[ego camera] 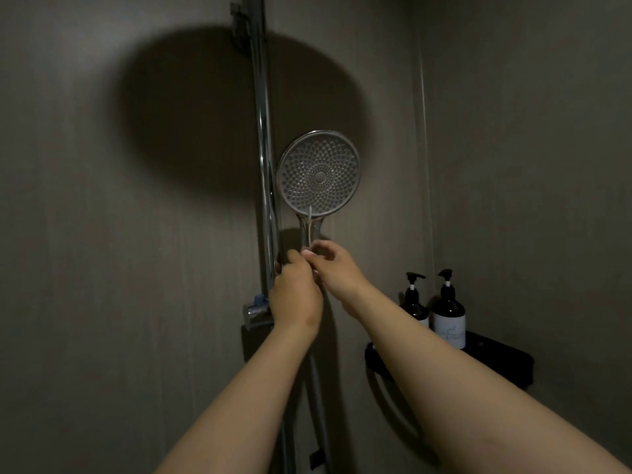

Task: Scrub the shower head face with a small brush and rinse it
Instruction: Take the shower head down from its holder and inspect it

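The shower head [318, 173] stands upright at the centre of the view, just right of the vertical chrome rail [264, 159]. Its long axis runs top to bottom: round face up, handle [309, 230] down. The face w/ nozzle dots points toward the camera, turned a little to the left.

Both hands meet at the lower end of the handle. The left hand [295, 292] is curled closed around the handle base, back of hand toward the camera. The right hand [333, 265] comes from the right, its fingers [316, 249] bent and pinched together on the handle, approx. just above the left hand. A thin pale line lies over the lower face and handle; I cannot tell what it is.

At right, two dark pump bottles [448, 313] stand on a black shelf [502, 357], well apart from the hands. The wall [119, 268] is dark grey; a big round shadow falls on it behind the head.
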A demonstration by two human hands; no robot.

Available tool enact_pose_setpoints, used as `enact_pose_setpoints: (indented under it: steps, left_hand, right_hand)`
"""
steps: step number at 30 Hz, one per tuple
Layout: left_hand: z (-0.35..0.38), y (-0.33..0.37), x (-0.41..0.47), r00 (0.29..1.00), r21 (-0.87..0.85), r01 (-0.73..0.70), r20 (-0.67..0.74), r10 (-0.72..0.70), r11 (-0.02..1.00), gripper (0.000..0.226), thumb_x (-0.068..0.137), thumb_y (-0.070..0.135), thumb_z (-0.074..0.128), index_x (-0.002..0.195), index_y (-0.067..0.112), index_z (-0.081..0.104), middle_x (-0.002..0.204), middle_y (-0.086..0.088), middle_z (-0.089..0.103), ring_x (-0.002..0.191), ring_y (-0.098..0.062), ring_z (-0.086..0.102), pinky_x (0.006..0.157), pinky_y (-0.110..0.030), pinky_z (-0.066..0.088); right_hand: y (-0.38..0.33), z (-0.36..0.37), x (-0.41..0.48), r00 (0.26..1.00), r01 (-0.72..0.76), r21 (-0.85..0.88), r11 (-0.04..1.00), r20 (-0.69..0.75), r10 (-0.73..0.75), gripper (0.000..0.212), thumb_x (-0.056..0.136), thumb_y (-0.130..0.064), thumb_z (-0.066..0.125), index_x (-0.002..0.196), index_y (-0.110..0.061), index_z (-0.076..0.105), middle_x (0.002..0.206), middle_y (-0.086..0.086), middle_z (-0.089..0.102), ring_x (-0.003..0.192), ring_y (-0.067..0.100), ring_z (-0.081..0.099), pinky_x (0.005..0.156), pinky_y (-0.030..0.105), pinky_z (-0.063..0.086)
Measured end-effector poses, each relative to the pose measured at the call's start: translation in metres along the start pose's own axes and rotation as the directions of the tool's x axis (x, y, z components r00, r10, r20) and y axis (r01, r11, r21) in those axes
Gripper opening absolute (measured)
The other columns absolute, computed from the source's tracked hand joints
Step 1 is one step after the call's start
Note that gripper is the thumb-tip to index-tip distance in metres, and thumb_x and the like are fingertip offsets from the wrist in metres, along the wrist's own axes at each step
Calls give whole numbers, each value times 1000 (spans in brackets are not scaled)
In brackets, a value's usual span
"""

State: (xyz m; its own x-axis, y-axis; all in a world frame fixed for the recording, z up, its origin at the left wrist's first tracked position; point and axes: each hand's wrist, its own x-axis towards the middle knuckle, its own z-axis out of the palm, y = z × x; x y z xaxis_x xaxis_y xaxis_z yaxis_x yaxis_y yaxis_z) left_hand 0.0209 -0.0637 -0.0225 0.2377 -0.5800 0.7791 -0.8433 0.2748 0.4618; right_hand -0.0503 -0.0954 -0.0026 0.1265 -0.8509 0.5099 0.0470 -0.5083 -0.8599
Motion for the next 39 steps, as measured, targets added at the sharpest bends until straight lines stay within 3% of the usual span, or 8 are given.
enact_pose_setpoints:
  steps: [6, 10, 11, 16, 20, 23, 32, 39]
  left_hand:
    - [-5, 3, 2, 999, -64, -34, -7, 33, 997, 24, 91, 12, 48, 114, 10, 48, 102, -11, 65, 95, -27, 63, 68, -29, 42]
    - [-11, 10, 20, 997, -204, -78, -25, 75, 976, 31, 88, 14, 55, 119, 14, 52, 105, -8, 67, 98, -25, 65, 83, -40, 55]
    - [-12, 13, 23, 997, -272, -83, -16, 81, 959, 32, 88, 14, 56, 120, 16, 54, 106, -7, 68, 99, -22, 65, 86, -42, 55]
    - [-12, 35, 25, 992, -496, -78, 51, 118, 865, 37, 85, 7, 60, 121, 17, 56, 109, -1, 66, 100, -12, 62, 87, -24, 50]
    - [-1, 55, 18, 985, -555, -50, 110, 132, 831, 36, 84, 7, 61, 119, 16, 58, 104, 4, 64, 94, -6, 58, 82, -18, 46]
    - [8, 65, 5, 976, -572, -42, 151, 155, 819, 33, 85, 9, 61, 116, 17, 59, 97, 7, 62, 91, -7, 60, 78, -16, 47]
    - [30, 64, -62, 938, -555, 64, 316, 139, 829, 31, 81, 11, 66, 110, 20, 61, 93, 5, 66, 88, -11, 64, 84, -30, 55]
    - [51, 29, -151, 856, -570, 269, 511, 79, 776, 38, 73, 5, 73, 110, 12, 63, 86, -12, 70, 78, -25, 68, 78, -40, 58]
  right_hand:
    - [-15, -2, 9, 999, 46, -143, 989, -5, -47, 35, 92, -22, 57, 123, -9, 51, 98, 5, 58, 91, 18, 56, 70, 24, 49]
    - [-39, -12, 12, 990, 128, -143, 981, -33, -134, 7, 92, -20, 57, 91, -17, 51, 78, -3, 57, 73, 11, 58, 63, 24, 48]
    - [-45, -14, 13, 987, 146, -136, 980, -47, -154, 11, 92, -19, 57, 84, -20, 49, 76, -3, 56, 72, 11, 59, 64, 24, 49]
    - [-56, -35, 7, 964, 194, -195, 961, -146, -224, 19, 89, -18, 61, 76, -23, 47, 87, 9, 61, 93, 32, 66, 81, 44, 54]
    - [-57, -64, -4, 954, 204, -236, 950, -172, -247, 11, 89, -18, 60, 86, -14, 51, 88, 12, 63, 84, 25, 65, 67, 32, 54]
    - [-53, -81, -21, 955, 192, -248, 949, -177, -240, 15, 90, -19, 60, 79, -22, 50, 79, 1, 62, 74, 16, 65, 49, 14, 48]
    - [-16, -113, -90, 978, 31, -250, 968, -192, -81, 11, 92, -22, 57, 90, -14, 51, 83, 5, 61, 81, 23, 65, 57, 27, 52]
    - [56, -121, -158, 983, -105, -177, 979, -165, 76, 15, 91, -14, 59, 80, -22, 52, 71, -4, 58, 64, 3, 63, 52, 19, 48]
